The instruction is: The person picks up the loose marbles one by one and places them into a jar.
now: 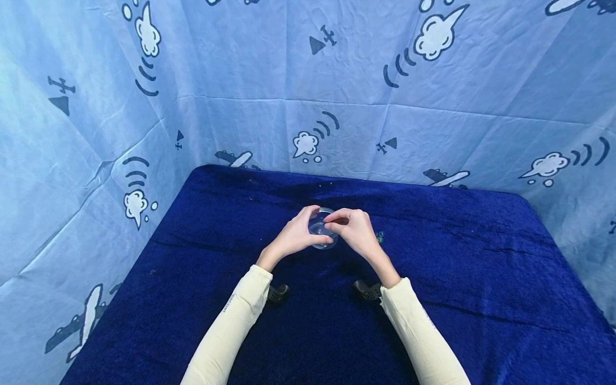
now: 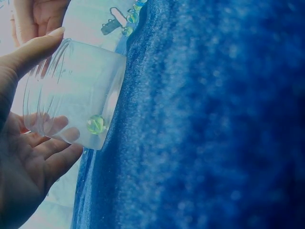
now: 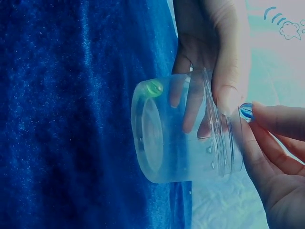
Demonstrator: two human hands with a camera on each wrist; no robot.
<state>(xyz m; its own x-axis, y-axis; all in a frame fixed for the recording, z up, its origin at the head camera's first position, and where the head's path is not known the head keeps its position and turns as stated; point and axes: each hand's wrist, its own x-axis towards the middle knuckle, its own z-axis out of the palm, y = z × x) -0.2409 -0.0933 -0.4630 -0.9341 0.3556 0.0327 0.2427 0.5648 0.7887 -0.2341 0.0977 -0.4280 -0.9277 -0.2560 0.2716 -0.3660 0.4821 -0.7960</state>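
A clear plastic jar (image 1: 321,229) with a threaded rim stands mouth up at the middle of the table, its base at or just above the cloth. My left hand (image 1: 293,234) grips it round the upper side, thumb near the rim and fingers along the wall. One green marble (image 2: 96,124) lies inside at the bottom. Over the jar's mouth, my right hand (image 1: 355,229) pinches a blue marble (image 3: 246,111) between thumb and fingertips. In the head view that marble is hidden by the fingers.
Several loose marbles (image 1: 380,237) lie on the cloth just right of my right hand. Dark blue velvety cloth (image 1: 457,267) covers the table. Dark perforated pieces (image 1: 278,293) show beside both cuffs. A patterned light blue curtain (image 1: 351,123) hangs behind and at the sides.
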